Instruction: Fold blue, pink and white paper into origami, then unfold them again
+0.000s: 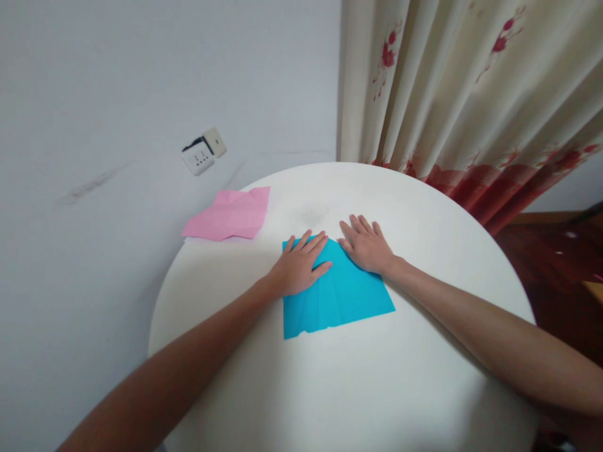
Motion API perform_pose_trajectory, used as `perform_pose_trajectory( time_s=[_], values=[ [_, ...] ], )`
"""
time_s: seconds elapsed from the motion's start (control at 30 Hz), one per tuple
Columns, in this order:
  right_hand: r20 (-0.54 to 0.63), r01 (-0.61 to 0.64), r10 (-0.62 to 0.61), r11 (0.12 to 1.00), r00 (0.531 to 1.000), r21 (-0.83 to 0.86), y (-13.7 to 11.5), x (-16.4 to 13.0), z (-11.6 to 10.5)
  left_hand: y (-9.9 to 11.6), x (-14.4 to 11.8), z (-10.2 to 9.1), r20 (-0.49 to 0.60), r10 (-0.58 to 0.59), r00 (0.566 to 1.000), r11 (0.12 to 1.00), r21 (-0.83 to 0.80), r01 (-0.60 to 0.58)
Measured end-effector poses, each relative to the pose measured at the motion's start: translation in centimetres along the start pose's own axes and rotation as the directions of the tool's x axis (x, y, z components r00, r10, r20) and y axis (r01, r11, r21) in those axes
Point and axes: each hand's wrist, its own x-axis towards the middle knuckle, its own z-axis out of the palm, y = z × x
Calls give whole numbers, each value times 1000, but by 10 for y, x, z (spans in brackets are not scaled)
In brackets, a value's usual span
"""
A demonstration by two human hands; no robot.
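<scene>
A blue sheet of paper (343, 292) with fold creases and a small ragged nick in its near edge lies on the white round table (264, 389). My left hand (299, 267) rests flat on the sheet's left part, fingers spread and pointing away from me. At the upper right edge of the paper lies my right hand (365, 245), palm down with the fingers apart, partly on the sheet and partly on the tabletop. The two hands cover some of the sheet's far side. Neither hand grips anything.
A creased pink sheet of paper (230, 215) lies at the table's far left edge, near the wall (141, 75). A wall socket (198, 157) is above it. A floral curtain (452, 94) hangs behind the table on the right.
</scene>
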Motion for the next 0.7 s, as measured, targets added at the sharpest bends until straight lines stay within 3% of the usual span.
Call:
perform_pose_trajectory(
  time_s=[0.7],
  values=[
    [-9, 2, -2, 1000, 1000, -5, -1, -1, -1, 0, 0, -1, -4, 0, 1000, 1000, -9, 0]
  ],
)
